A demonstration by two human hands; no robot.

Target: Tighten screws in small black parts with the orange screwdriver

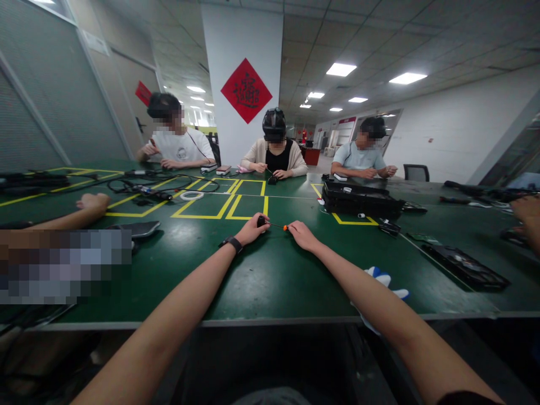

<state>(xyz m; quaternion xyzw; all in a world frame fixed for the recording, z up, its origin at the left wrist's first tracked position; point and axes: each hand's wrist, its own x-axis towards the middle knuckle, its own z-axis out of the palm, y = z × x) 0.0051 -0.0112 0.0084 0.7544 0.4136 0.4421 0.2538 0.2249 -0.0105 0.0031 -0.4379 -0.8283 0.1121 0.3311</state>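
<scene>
My left hand (250, 229), with a dark band on its wrist, is closed around a small black part (261, 221) above the green table. What kind of part it is cannot be made out. Opposite it, my right hand (301, 235) pinches a screwdriver (286, 228) by its orange end. The thin shaft points left, and its tip reaches the black part, though the exact contact is too small to see. Beneath my right forearm lies a white and blue glove (378, 277), partly hidden by the arm.
A black casing (363, 198) stands right of my hands, with a flat black unit (468, 265) nearer me. Cables (147, 191) and a white ring (191, 196) lie left. Yellow tape (247, 218) marks the green table (253, 281). Three people sit opposite; other people's arms show at both sides.
</scene>
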